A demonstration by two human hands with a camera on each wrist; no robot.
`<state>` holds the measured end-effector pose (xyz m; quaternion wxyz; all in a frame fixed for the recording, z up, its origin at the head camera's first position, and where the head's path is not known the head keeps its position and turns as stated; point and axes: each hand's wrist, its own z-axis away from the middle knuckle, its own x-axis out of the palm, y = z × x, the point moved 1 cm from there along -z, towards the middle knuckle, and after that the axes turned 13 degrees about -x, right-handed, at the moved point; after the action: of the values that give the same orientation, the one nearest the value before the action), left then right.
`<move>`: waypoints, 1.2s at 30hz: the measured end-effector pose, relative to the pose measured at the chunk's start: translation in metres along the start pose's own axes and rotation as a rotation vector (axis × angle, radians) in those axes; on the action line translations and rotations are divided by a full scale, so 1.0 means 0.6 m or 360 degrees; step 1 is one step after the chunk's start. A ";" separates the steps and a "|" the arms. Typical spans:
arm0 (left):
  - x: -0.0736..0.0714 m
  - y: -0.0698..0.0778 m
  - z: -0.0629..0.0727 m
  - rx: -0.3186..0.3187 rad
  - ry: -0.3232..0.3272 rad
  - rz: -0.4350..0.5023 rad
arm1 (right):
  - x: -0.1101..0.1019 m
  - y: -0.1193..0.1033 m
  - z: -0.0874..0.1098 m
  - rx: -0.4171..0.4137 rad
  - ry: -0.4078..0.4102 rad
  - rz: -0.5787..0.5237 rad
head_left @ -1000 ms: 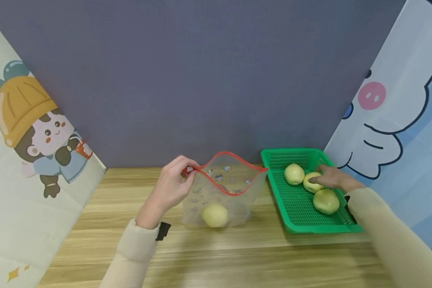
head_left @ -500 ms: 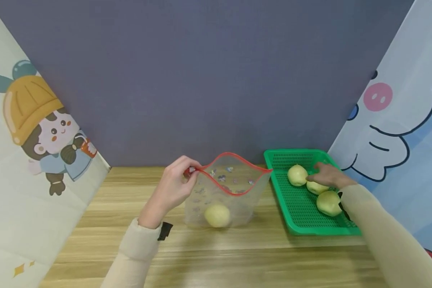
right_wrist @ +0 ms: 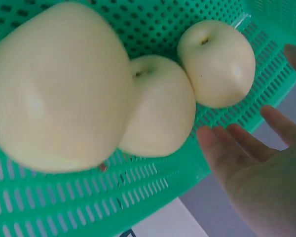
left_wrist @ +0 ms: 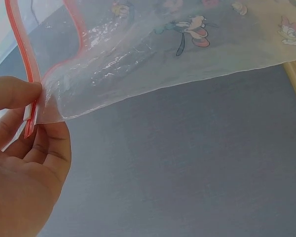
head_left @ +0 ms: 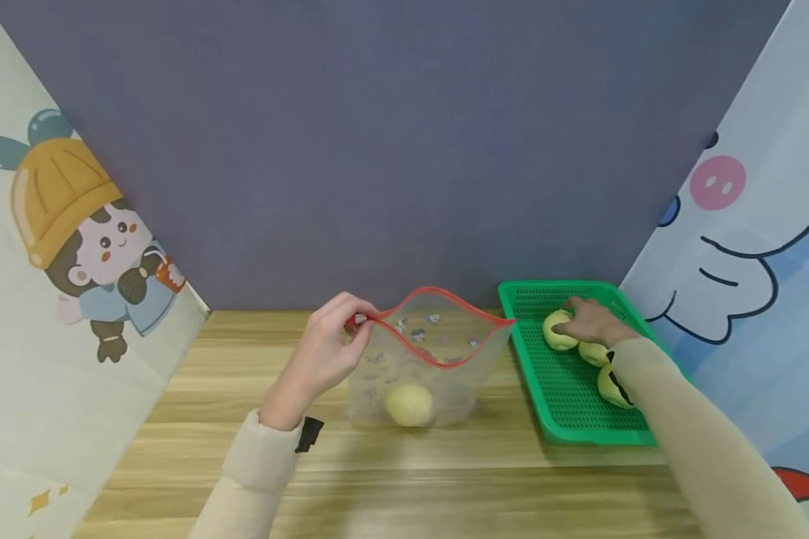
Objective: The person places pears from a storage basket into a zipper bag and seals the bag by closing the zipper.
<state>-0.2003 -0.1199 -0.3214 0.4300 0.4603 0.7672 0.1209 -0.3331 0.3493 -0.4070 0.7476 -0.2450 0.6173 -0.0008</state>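
Note:
My left hand (head_left: 326, 344) pinches the top left corner of a clear zip bag (head_left: 366, 389) with a red zip edge and small printed figures. The bag stands upright with its mouth spread, and one pale yellow apple (head_left: 409, 405) sits at its bottom. In the left wrist view, thumb and fingers grip the red zip strip (left_wrist: 32, 74). My right hand (head_left: 596, 323) reaches over the green basket (head_left: 532, 400), its fingers spread around the far apple (head_left: 558, 333). In the right wrist view the fingers are slightly apart from that apple (right_wrist: 219, 64).
Two more apples lie in the basket: a middle one (right_wrist: 160, 108) and a nearer one (head_left: 613, 389), partly hidden by my sleeve. The wooden table (head_left: 445, 479) ends at a grey panel (head_left: 404, 150) behind. Printed cartoon sheets stand at both sides.
My right hand has moved left, from above the middle apple to the far apple. The left hand keeps its pinch on the bag. The view has shifted slightly.

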 end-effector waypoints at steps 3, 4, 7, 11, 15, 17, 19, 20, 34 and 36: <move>-0.001 0.000 0.000 0.0006 -0.0002 0.0004 | 0.007 0.001 -0.012 -0.0007 0.0021 0.0014; -0.001 0.000 -0.001 0.0006 -0.0004 0.0004 | 0.009 0.001 -0.015 -0.0006 0.0026 0.0016; 0.000 0.000 -0.001 0.0000 -0.0016 0.0008 | 0.017 0.003 -0.023 -0.0007 0.0029 0.0010; 0.000 0.002 -0.001 -0.0016 -0.0034 0.0011 | 0.028 0.002 -0.030 -0.0021 0.0003 0.0024; 0.000 0.002 0.000 -0.0022 -0.0031 0.0009 | 0.040 0.000 -0.033 -0.0060 -0.0052 0.0026; -0.001 0.002 0.000 -0.0017 -0.0018 0.0010 | 0.047 -0.003 -0.035 -0.0079 -0.0080 0.0013; -0.002 0.001 0.001 -0.0008 -0.0003 0.0008 | 0.054 -0.005 -0.039 -0.0107 -0.0103 -0.0006; -0.003 0.001 0.001 -0.0004 0.0003 0.0008 | 0.057 -0.006 -0.040 -0.0110 -0.0117 -0.0015; -0.001 -0.012 0.003 0.0019 0.0007 0.0040 | 0.073 -0.016 -0.041 -0.0013 -0.0207 -0.0091; -0.002 -0.014 0.002 0.0012 0.0001 0.0045 | 0.068 -0.018 -0.038 0.0030 -0.0251 -0.0177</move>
<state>-0.2043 -0.1256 -0.3265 0.4262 0.4727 0.7612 0.1241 -0.3415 0.3192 -0.4435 0.7950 -0.2711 0.5419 -0.0289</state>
